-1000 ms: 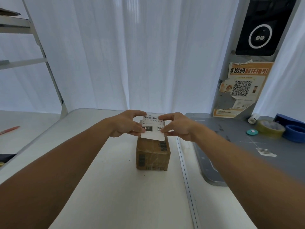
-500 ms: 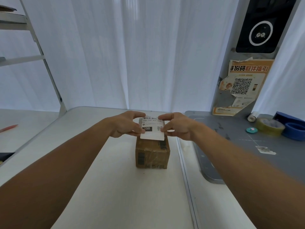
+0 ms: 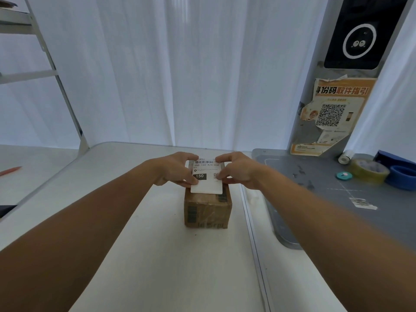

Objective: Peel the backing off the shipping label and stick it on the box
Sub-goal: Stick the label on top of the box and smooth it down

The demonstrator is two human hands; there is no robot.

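A: Where is the shipping label (image 3: 206, 179)?

B: Over the top of the cardboard box (image 3: 207, 208), which stands on the white table (image 3: 157, 255). The left hand (image 3: 174, 168) pinches the label's left edge, thumb on its face beside a black block that reads "150". The right hand (image 3: 239, 168) pinches the right edge, thumb near a small QR code. Whether the sheet already touches the box top, I cannot tell; its near edge overhangs the front of the box.

A: What else is printed on it?

B: A barcode along the far edge, then "150-150-A26-050" and a small "A26" under it. The finer line below is too small to read. The lower part is blank white.

A: And the box itself?

B: Brown, taped, with dark barcode stickers on the front face. The print along its bottom edge is blurred.

A: Anything readable around it?

B: On the right, an orange poster (image 3: 335, 113) on a grey post shows Chinese headline characters and a large QR code; its corners are torn. Above it hangs a black panel (image 3: 358, 39) with a white ring and 2 small eyes. On the grey mat (image 3: 337, 199) lie a yellowish tape roll (image 3: 369, 171), a blue tape roll (image 3: 403, 177) and a small teal disc (image 3: 343, 175).
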